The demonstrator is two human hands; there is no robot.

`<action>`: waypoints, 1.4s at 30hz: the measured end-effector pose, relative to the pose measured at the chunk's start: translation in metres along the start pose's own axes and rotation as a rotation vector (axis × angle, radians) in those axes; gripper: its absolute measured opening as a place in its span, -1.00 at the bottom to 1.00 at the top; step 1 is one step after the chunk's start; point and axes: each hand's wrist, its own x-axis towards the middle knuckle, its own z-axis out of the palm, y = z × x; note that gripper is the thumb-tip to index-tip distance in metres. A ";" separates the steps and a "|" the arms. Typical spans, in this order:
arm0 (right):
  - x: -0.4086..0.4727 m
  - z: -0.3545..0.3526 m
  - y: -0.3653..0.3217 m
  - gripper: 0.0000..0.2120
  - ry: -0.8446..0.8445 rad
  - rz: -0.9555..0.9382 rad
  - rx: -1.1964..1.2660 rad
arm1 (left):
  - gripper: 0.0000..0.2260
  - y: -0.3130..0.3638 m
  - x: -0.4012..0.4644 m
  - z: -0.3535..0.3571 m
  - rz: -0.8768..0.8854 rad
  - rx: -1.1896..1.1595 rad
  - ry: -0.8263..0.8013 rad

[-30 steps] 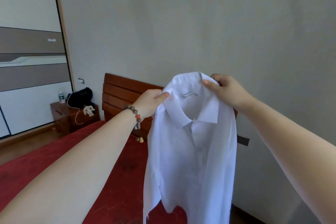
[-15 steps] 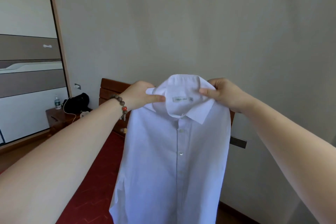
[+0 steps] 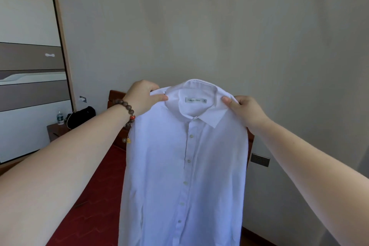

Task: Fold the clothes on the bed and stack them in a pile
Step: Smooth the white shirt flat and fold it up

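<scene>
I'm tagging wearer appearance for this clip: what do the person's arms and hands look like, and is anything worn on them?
Both forearms are bare, with no sleeves in view. The left hand has a bracelet at the wrist: round dark brown beads, one orange-red bead, and a small yellowish charm dangling below. The right hand and its wrist carry nothing. No gloves or rings show.

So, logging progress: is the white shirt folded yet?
No: the white shirt hangs spread, left hand and right hand pinching its shoulders.
</scene>
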 end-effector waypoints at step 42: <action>0.001 0.025 -0.062 -0.80 -0.219 -0.151 0.027 | -0.59 0.038 -0.012 0.043 -0.023 -0.412 -0.075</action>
